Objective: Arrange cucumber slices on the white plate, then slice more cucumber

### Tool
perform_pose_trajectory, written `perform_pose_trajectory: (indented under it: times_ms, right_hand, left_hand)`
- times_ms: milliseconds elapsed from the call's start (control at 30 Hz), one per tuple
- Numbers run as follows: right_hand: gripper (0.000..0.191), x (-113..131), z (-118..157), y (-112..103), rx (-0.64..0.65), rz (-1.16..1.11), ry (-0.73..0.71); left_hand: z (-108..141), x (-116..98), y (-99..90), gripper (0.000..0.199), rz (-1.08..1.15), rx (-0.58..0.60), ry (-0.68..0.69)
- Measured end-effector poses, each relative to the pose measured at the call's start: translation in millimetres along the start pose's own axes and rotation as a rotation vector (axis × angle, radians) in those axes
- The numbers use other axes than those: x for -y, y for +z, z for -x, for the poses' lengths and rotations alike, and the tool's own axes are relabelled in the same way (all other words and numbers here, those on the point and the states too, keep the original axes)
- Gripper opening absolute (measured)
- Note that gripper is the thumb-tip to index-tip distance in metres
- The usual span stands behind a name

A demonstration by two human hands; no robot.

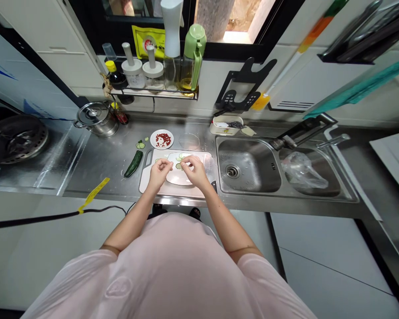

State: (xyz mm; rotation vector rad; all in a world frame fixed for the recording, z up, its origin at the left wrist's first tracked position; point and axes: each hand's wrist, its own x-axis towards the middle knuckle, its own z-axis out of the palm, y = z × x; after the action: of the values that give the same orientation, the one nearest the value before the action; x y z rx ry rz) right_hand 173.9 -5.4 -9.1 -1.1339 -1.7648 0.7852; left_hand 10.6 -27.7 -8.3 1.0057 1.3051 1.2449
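The left hand (160, 172) and the right hand (194, 170) hung close together over a white plate (177, 177), their fingers curled inward and pinched down toward it. Whether either hand had hold of anything could not be told, since the fingers hid whatever lay beneath them. Thin cucumber slices (180, 160) lay in an overlapping scatter on the plate, just ahead of the right hand's fingertips and between the two hands. The plate sat on a white cutting board (173, 190), with a dark knife handle (213, 186) at the board's right edge. Left of the board lay a cut cucumber (133, 163), near a small pile of loose slices (140, 145) and a small dish of red beans (162, 139). A steel sink (246, 164) lay to the right.
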Motion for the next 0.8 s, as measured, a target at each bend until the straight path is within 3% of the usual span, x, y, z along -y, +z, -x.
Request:
perform_pose_trajectory:
  times_ms: [200,367,600,800]
  right_hand:
    - [0.014,-1.5,1.3,-4.7,-0.03,-0.024,0.017]
    - [0.015,-2.6,3.7,-7.5,-0.028,-0.029,0.019]
    - [0.016,-2.0,6.4,-10.2,-0.009,0.008,0.011]
    - [0.015,-4.1,7.5,-12.4,0.011,0.032,-0.014]
  left_hand:
    - [3.8,-5.4,9.3,0.038,0.207,0.196,-0.398]
    - [0.4,-8.9,14.3,0.043,0.332,0.285,-0.576]
    - [-5.4,-9.5,17.8,0.041,0.414,0.328,-0.65]
    - [-9.2,-6.7,20.0,0.044,0.377,0.302,-0.565]
